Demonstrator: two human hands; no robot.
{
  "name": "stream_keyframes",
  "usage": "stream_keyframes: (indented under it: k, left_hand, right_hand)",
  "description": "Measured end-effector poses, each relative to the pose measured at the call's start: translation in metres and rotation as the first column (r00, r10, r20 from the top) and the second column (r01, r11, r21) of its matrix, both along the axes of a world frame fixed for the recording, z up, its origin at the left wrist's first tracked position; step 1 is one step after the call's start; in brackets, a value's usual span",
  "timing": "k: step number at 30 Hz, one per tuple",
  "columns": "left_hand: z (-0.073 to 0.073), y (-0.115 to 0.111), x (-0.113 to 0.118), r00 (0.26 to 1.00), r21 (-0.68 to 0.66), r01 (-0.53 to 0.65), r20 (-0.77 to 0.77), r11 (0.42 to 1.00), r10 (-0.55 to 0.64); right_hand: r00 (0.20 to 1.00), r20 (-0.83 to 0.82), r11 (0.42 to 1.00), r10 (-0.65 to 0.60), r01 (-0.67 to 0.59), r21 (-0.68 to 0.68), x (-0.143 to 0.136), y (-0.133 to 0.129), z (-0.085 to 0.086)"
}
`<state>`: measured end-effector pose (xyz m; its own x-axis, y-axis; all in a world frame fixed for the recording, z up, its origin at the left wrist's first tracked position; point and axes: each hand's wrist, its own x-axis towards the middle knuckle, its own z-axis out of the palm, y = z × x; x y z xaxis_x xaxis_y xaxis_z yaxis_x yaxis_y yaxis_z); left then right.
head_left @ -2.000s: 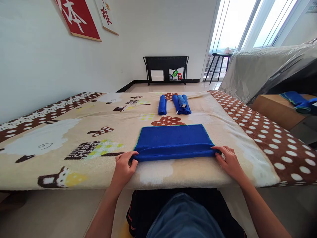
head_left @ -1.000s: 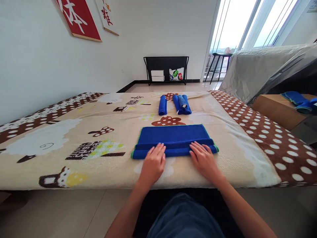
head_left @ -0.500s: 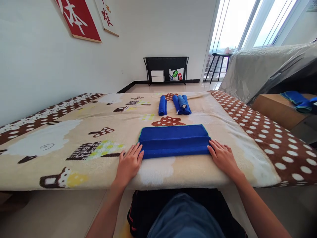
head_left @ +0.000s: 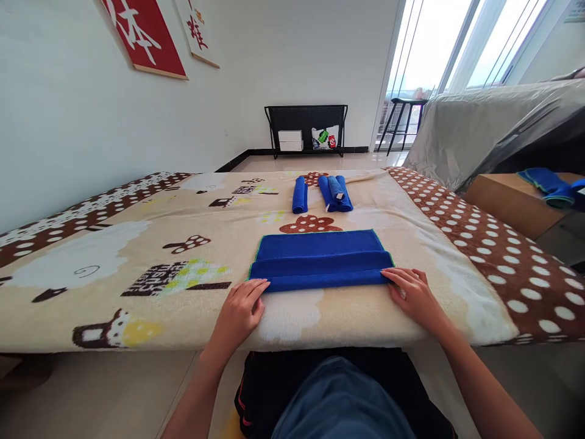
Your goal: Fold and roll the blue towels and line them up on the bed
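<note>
A blue towel (head_left: 320, 256) with a green edge lies flat on the patterned blanket (head_left: 137, 244), its near side folded over in a band. My left hand (head_left: 240, 311) rests at the towel's near left corner, fingertips touching the fold. My right hand (head_left: 414, 296) lies at the near right corner, fingers on the towel's end. Both hands are flat with fingers apart. Farther back lie a rolled blue towel (head_left: 300, 195) and a second group of rolled blue towels (head_left: 336, 192).
A brown box (head_left: 512, 201) with blue towels (head_left: 553, 186) on it stands to the right, beside furniture under grey plastic (head_left: 479, 128). A black rack (head_left: 306, 129) stands at the far wall. My lap is below the bed's near edge.
My hands pressed the fold in the towel's middle, then slid outward to its two near corners. The folded band has grown wider.
</note>
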<state>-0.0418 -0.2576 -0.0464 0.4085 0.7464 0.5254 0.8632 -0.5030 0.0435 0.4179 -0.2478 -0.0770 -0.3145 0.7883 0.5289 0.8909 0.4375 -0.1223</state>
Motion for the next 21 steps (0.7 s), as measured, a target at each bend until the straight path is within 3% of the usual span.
stream_keyframes:
  k: [14, 21]
  left_hand:
    - [0.004, 0.037, 0.019, 0.983, -0.078, -0.171, 0.049, 0.982, 0.176]
    - [0.013, 0.019, 0.015, 0.986, -0.094, -0.169, -0.019, 0.981, 0.168]
  right_hand:
    - [0.994, -0.024, 0.993, -0.104, 0.102, -0.058, -0.019, 0.031, 0.008]
    - [0.999, -0.017, 0.994, -0.031, 0.029, -0.103, -0.011, 0.01, 0.015]
